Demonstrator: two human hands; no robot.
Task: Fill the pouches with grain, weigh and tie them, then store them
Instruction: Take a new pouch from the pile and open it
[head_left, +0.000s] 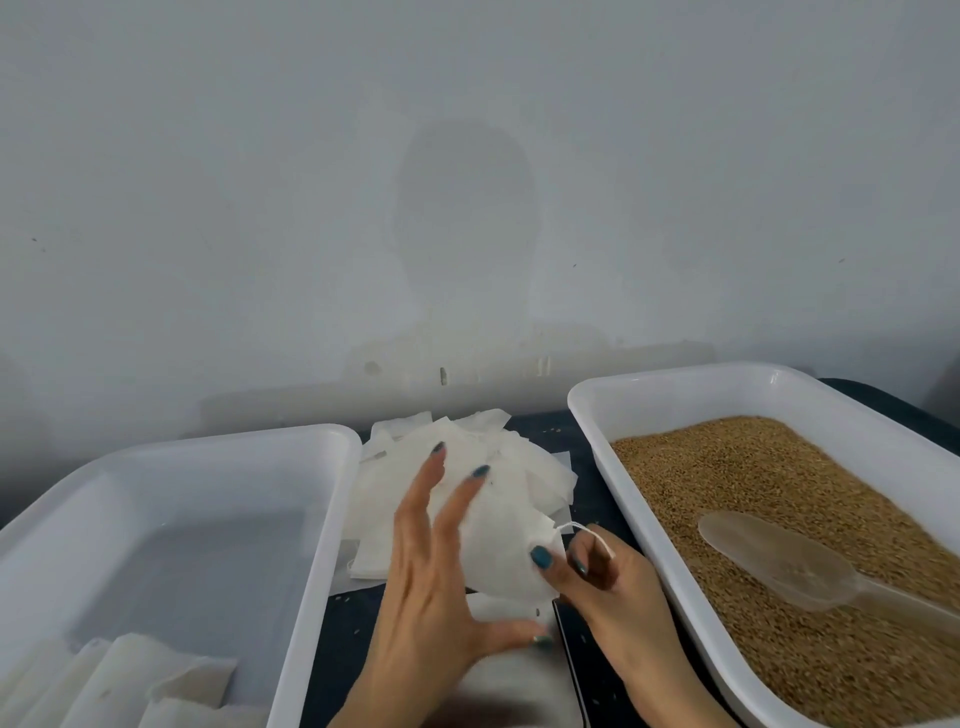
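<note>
A pile of empty white pouches (410, 467) lies on the dark table between two white tubs. My right hand (613, 597) pinches the corner of one white pouch (504, 551) near its drawstring, lifted a little off the pile. My left hand (431, 587) has its fingers spread straight and touches the left side of that pouch. The right tub (613, 415) holds brown grain (753, 509) with a clear plastic scoop (779, 561) lying on it. The left tub (311, 441) holds several filled pouches (130, 680) at its near end.
A flat dark scale (569, 665) with a white sheet on it sits under my wrists at the front. A grey wall rises close behind the table. A few loose grains dot the dark tabletop (582, 483).
</note>
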